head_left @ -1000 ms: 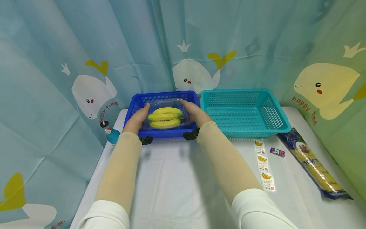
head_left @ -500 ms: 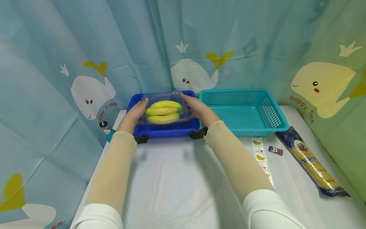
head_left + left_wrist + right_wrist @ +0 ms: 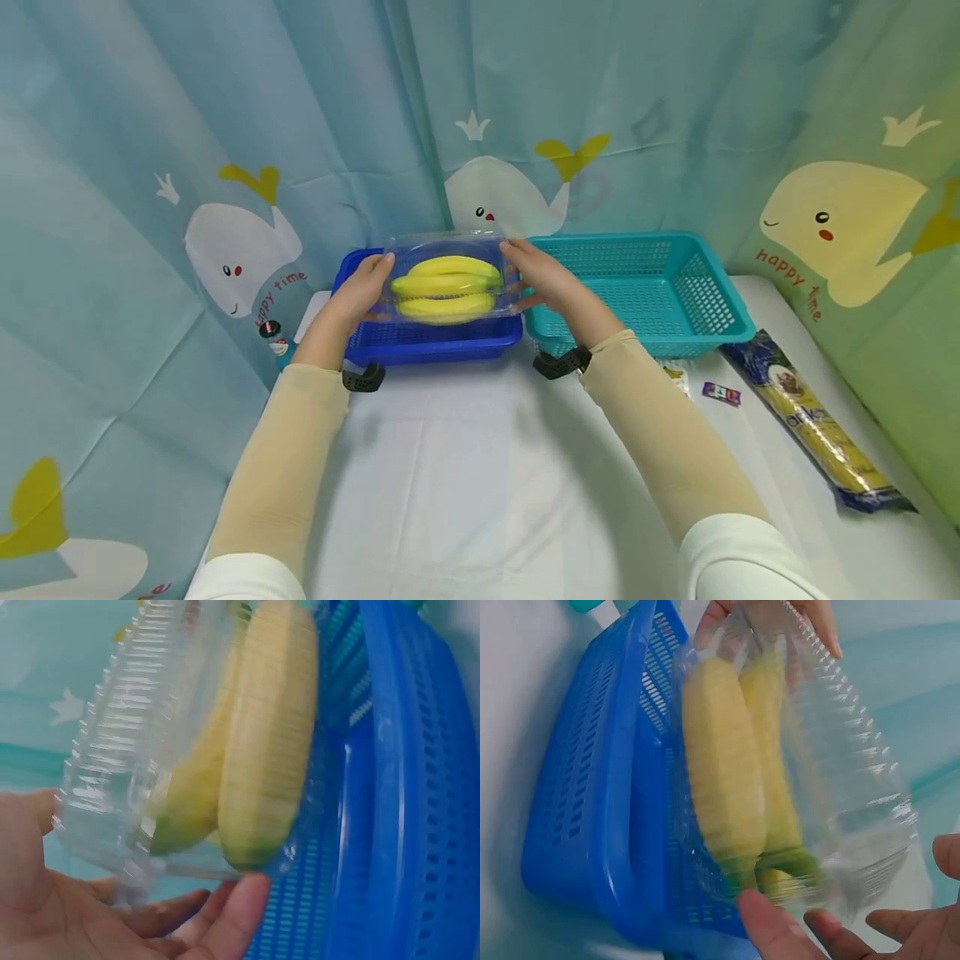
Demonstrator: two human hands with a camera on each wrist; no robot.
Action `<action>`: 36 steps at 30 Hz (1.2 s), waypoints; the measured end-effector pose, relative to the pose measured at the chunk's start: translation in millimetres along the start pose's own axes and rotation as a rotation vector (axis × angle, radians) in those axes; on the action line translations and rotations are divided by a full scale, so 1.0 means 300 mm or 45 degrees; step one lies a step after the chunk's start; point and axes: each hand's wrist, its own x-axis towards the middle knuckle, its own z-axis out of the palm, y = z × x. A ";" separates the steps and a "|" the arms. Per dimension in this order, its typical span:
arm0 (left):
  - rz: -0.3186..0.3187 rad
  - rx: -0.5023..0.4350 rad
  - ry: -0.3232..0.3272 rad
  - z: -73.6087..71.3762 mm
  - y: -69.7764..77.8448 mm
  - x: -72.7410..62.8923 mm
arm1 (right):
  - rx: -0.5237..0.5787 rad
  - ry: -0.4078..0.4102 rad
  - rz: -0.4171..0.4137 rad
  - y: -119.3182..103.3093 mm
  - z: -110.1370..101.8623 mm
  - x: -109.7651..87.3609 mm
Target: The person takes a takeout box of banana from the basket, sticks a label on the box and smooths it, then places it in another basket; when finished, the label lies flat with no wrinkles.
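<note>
A clear plastic clamshell box (image 3: 438, 246) with several yellow bananas (image 3: 446, 286) inside is held above the blue basket (image 3: 442, 348) in the head view. My left hand (image 3: 363, 287) grips its left end. In the left wrist view, that hand's fingers (image 3: 240, 911) reach under the end of the box. At the right end, my right hand (image 3: 547, 279) holds it with the thumb near the upper rim and fingers lower down. The box looks tilted, its top facing me. Beneath it, the blue basket's inside is partly hidden.
A teal basket (image 3: 637, 343) stands right of the blue one. Further right lie a small purple packet (image 3: 722, 393) and a long spaghetti packet (image 3: 813, 425). Banana stickers (image 3: 677, 377) are partly covered by my right arm. A blue bottle (image 3: 277, 343) stands at the left edge.
Both hands have lifted the banana box up out of the blue basket and shifted it somewhat right. My right forearm now covers most of the stickers.
</note>
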 end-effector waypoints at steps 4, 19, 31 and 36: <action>0.057 -0.069 -0.046 0.023 -0.005 -0.026 | -0.082 0.023 -0.045 0.018 -0.032 -0.049; 0.203 -0.167 0.014 0.142 -0.012 -0.123 | -0.132 0.146 -0.131 0.116 -0.091 -0.216; 0.390 -0.117 0.181 0.269 -0.044 -0.202 | -0.190 0.239 -0.200 0.188 -0.062 -0.326; 0.449 -0.204 0.115 0.317 -0.070 -0.220 | -0.241 0.331 -0.258 0.249 -0.045 -0.355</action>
